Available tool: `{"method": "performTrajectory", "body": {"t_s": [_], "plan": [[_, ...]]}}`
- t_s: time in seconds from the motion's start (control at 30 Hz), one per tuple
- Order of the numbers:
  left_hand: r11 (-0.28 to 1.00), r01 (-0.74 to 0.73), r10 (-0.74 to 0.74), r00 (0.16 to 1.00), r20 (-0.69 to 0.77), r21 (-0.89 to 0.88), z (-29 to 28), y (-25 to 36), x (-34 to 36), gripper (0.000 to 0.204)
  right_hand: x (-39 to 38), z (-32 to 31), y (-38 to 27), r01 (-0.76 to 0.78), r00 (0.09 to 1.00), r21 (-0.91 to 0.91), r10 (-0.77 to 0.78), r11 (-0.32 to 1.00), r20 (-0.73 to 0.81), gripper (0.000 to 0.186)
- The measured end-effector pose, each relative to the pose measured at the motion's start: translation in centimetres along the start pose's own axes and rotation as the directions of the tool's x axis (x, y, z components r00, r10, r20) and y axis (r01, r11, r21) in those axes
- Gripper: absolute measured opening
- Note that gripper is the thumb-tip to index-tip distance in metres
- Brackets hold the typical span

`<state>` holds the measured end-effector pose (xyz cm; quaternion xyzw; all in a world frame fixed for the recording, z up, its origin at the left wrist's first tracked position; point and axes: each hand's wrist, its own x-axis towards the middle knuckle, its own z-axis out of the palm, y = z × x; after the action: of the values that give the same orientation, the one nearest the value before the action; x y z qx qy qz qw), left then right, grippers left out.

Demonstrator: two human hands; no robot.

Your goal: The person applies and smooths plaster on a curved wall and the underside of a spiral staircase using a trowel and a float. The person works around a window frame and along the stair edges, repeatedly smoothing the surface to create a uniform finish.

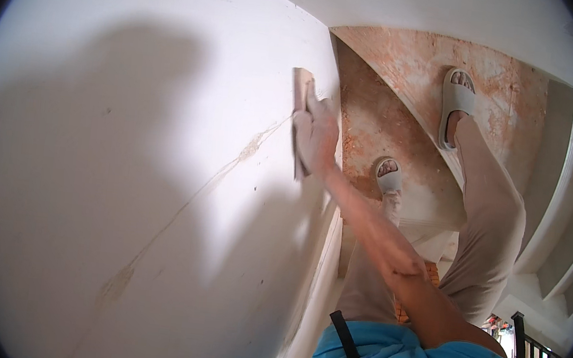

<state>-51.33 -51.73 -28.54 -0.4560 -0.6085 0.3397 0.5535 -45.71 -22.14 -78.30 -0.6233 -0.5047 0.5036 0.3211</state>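
My right hand (pixel 317 137), pale with what looks like dust, is closed round a long, narrow sanding block (pixel 301 83). The block has a beige back and a darker edge, and it is against the white wall (pixel 162 166). My fingers hide its middle, and the hand is slightly blurred. Just left of it, a thin crack line with beige filler patches (pixel 250 149) runs down and left across the wall. My left hand is out of view.
My sandalled feet stand on stair treads (pixel 403 135) stained with reddish-brown and white marks. More pale steps (pixel 554 172) lie at the right, and a black railing (pixel 523 351) is at the lower right. My shadow covers much of the wall.
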Motion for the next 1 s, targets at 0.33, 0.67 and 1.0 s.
{"method": "performTrajectory", "body": {"t_s": [0.33,0.67,1.0], "plan": [[0.999,-0.006,0.005,1.000,-0.009,-0.049,1.1,-0.4,-1.4,0.058,-6.4,-1.3,-5.7,0.195,0.980,-0.054,-0.197,0.979,-0.035,0.049],[0.994,-0.058,0.057,0.998,-0.014,-0.096,2.5,0.9,-1.7,0.058,-3.7,0.9,2.7,-0.361,0.928,0.028,0.356,0.932,0.115,0.059],[0.991,-0.058,0.056,0.998,-0.019,-0.121,3.2,2.2,-2.0,0.058,-5.9,3.8,16.3,-0.613,0.737,-0.172,0.637,0.771,0.228,0.062]]}}
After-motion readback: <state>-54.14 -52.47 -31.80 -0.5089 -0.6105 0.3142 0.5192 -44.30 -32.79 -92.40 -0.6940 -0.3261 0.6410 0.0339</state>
